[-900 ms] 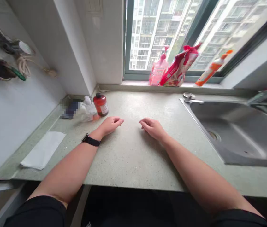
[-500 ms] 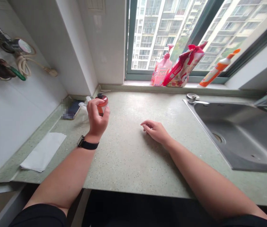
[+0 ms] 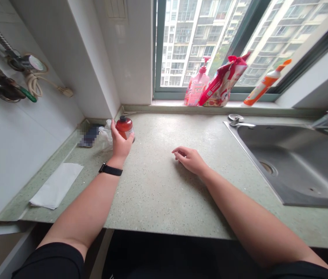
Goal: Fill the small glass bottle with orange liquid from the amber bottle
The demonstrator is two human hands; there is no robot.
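My left hand [image 3: 121, 143] is around a red-brown bottle [image 3: 124, 124] with a black cap, upright at the back left of the counter. The thumb lies on the bottle's right side and the fingers reach up its left side, their tips partly hidden. Just left of this hand sits a crumpled clear plastic bag [image 3: 104, 135]. My right hand [image 3: 189, 159] rests on the middle of the speckled counter [image 3: 152, 193], holding nothing, its fingers loosely bent and the thumb a little apart from them.
A dark phone [image 3: 89, 136] and folded white paper [image 3: 56, 186] lie on the left. To the right is a steel sink [image 3: 297, 162] with a faucet [image 3: 241, 124]. On the windowsill stand a pink pump bottle [image 3: 196, 89], a red bag [image 3: 225, 83] and an orange-white bottle [image 3: 262, 88].
My left hand has lowered and turned at the bottle, with its fingers now along the left side instead of bent in front. The view has shifted slightly. My right hand stays on the counter.
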